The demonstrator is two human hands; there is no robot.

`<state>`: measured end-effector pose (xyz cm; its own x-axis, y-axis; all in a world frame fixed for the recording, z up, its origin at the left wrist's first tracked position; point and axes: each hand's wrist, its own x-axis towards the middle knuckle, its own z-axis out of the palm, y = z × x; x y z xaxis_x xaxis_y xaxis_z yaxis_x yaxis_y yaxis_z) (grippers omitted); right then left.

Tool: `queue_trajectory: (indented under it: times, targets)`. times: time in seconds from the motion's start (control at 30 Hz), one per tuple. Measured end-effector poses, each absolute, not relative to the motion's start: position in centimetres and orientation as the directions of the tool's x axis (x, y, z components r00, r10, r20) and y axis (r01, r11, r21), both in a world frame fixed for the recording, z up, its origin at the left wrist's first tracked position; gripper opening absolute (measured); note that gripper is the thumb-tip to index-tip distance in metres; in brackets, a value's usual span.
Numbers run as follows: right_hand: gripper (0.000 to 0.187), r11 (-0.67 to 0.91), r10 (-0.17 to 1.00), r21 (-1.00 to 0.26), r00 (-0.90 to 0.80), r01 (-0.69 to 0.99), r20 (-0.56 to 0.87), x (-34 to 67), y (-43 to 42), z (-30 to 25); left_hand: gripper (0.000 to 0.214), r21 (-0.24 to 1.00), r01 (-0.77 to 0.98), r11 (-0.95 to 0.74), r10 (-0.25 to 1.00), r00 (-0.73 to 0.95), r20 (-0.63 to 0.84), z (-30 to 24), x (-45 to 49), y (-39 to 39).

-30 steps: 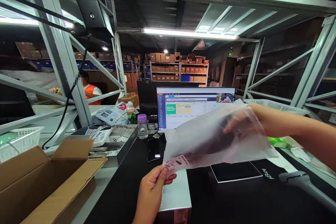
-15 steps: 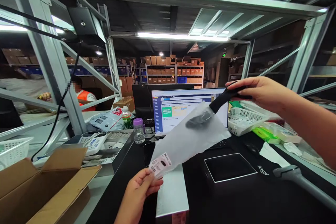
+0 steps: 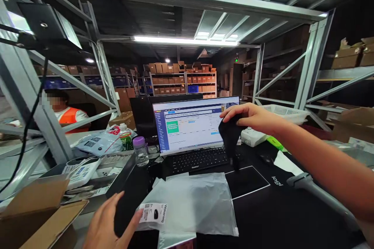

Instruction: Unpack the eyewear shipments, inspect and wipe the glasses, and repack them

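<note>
My right hand (image 3: 248,116) is closed on a limp black cloth item (image 3: 230,140), which hangs down in front of the monitor and the right end of the keyboard. Its exact kind does not show. On the desk lies a frosted zip bag (image 3: 201,202) with a white label (image 3: 152,213) that pictures a dark rounded object. The bag looks flat. My left hand (image 3: 108,221) is at the bag's left end, fingers apart, with the thumb at the label's edge. Beneath the bag, a white box (image 3: 177,240) is partly covered.
An open cardboard box (image 3: 37,214) stands at the lower left, beside a grey tray (image 3: 117,179) of small items. A purple-lidded bottle (image 3: 140,151), keyboard (image 3: 193,162) and monitor (image 3: 189,124) are ahead. A scanner (image 3: 318,192) lies right. A person in an orange vest (image 3: 71,116) sits beyond the rack.
The black item has come out of the frosted bag and hangs from my right hand. The bag has dropped onto the desk, and my left hand has let go and spread. The view has turned right.
</note>
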<state>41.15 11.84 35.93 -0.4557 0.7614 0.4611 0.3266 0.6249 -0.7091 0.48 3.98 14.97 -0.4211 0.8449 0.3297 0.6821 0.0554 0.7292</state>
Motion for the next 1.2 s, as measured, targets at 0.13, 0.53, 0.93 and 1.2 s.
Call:
queue_trajectory:
  times: [0.13,0.53,0.93,1.2]
  targets:
    - [0.033,0.701,0.659,-0.691,-0.528,0.174,0.536,38.7,10.9,35.0,0.074,0.777,0.587,-0.229,0.860,-0.253,0.444,15.9,4.6,3.5]
    - [0.035,0.673,0.632,-0.734,-0.591,0.096,0.502,39.1,9.5,33.4,0.075,0.965,-0.263,0.024,0.865,0.489,0.112,16.0,14.3,5.0]
    - [0.041,0.694,0.633,-0.719,-0.508,0.040,0.584,41.7,9.1,32.2,0.030,0.934,-0.041,-0.356,0.864,0.367,0.346,18.8,19.0,6.5]
    - [0.066,0.721,0.692,-0.509,-0.499,0.470,0.521,44.8,13.0,27.6,0.027,0.947,-0.051,-0.318,0.888,0.335,0.316,22.0,16.5,6.1]
